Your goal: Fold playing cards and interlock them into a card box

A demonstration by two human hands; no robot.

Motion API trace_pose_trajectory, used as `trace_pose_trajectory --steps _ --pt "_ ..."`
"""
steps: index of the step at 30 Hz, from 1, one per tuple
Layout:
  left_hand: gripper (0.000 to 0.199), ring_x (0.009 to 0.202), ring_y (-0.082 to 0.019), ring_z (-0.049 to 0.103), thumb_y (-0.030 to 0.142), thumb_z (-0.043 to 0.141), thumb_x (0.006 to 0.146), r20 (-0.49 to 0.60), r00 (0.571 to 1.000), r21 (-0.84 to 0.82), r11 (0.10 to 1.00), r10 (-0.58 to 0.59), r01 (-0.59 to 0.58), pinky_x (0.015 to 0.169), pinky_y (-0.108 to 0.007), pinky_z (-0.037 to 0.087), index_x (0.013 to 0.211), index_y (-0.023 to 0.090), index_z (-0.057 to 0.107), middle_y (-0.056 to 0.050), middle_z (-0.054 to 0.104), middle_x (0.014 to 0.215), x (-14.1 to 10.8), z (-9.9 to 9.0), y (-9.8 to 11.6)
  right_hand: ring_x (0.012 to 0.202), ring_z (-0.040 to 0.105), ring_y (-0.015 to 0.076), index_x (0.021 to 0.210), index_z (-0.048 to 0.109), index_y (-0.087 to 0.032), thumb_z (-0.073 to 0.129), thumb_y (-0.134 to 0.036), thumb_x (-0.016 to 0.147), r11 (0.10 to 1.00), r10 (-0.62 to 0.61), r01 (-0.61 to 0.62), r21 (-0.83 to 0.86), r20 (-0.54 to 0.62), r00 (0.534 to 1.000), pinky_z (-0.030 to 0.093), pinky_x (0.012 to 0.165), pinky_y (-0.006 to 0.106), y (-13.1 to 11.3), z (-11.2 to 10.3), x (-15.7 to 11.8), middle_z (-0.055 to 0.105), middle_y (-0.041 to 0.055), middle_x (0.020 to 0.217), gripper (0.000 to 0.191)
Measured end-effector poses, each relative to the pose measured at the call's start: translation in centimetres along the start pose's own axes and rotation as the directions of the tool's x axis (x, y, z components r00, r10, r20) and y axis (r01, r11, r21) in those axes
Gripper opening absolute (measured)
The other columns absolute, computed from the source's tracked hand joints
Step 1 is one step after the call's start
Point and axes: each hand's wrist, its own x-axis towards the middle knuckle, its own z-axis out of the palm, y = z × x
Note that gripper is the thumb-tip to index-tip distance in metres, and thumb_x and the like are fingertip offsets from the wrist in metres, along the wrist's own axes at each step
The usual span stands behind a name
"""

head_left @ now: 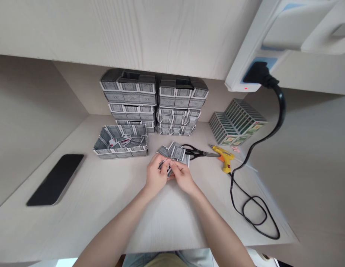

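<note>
My left hand (157, 173) and my right hand (183, 175) meet near the middle of the desk, fingers closed around a playing card (169, 171) that is mostly hidden between them. Just beyond my fingertips lies a loose pile of grey-backed playing cards (178, 152). Black-handled scissors (195, 152) rest to the right of the pile, blades pointing right. Left of my hands stands an open box made of cards (128, 152), with several loose cards inside, some face up.
Stacked card-built boxes (130, 92) line the back wall. Green-striped boxes (236, 122) stand back right. A yellow glue gun (224, 157) lies on the right, its black cable (253, 137) running up to a power strip (245, 79). A phone (57, 180) lies at left.
</note>
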Motion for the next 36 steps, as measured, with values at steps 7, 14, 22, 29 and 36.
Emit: trace_pose_trajectory --steps 7,14,22,29,36 --pt "0.015 0.069 -0.013 0.05 0.022 0.046 0.081 -0.015 0.995 0.062 0.993 0.103 -0.102 0.063 -0.023 0.038 0.068 0.018 0.051 -0.001 0.053 0.07 -0.18 -0.23 0.7 0.054 0.052 0.0119 0.071 0.058 -0.017 0.049 -0.049 0.078 0.995 -0.052 0.051 -0.081 -0.014 0.999 0.05 0.047 0.025 0.46 -0.07 -0.08 0.052 -0.0019 0.062 0.034" --pt "0.024 0.066 -0.012 0.052 0.032 0.039 0.085 -0.026 0.996 0.044 0.995 -0.085 0.086 0.062 -0.022 0.04 0.073 0.017 0.053 0.0 0.055 0.068 -0.14 0.03 0.24 0.055 0.051 0.0121 0.068 0.054 -0.016 0.044 -0.047 0.082 0.958 -0.14 0.132 -0.256 -0.015 0.99 0.045 0.052 0.024 0.53 -0.29 0.23 0.052 -0.0008 0.06 0.035" --pt "0.036 0.047 -0.01 0.049 0.05 0.048 0.076 0.144 0.904 -0.346 0.836 -0.402 0.426 0.036 -0.018 0.035 0.075 0.016 0.056 0.0 0.059 0.065 0.24 0.2 0.53 0.058 0.048 0.0125 0.063 0.053 -0.017 0.043 -0.046 0.082 0.922 -0.198 0.191 -0.338 0.016 0.98 0.04 0.057 0.024 0.32 -0.5 0.22 0.054 0.0 0.061 0.036" --pt "0.033 0.055 -0.01 0.051 0.045 0.046 0.08 0.102 0.934 -0.351 0.866 -0.342 0.355 0.049 -0.02 0.04 0.072 0.015 0.055 -0.003 0.062 0.072 0.11 0.2 0.67 0.058 0.045 0.0122 0.063 0.052 -0.018 0.043 -0.045 0.082 0.918 -0.209 0.219 -0.332 0.067 0.976 0.038 0.058 0.024 0.28 -0.56 0.22 0.051 -0.0005 0.06 0.036" --pt "0.026 0.055 -0.01 0.045 0.032 0.045 0.083 -0.09 0.995 0.068 0.996 -0.045 0.051 0.055 -0.021 0.037 0.062 0.017 0.046 0.002 0.048 0.057 -0.45 0.37 0.33 0.05 0.031 0.0091 0.053 0.042 -0.017 0.04 -0.046 0.083 0.887 -0.263 0.242 -0.393 0.0 0.965 0.029 0.048 0.022 0.23 -0.29 -0.11 0.034 -0.0035 0.051 0.041"
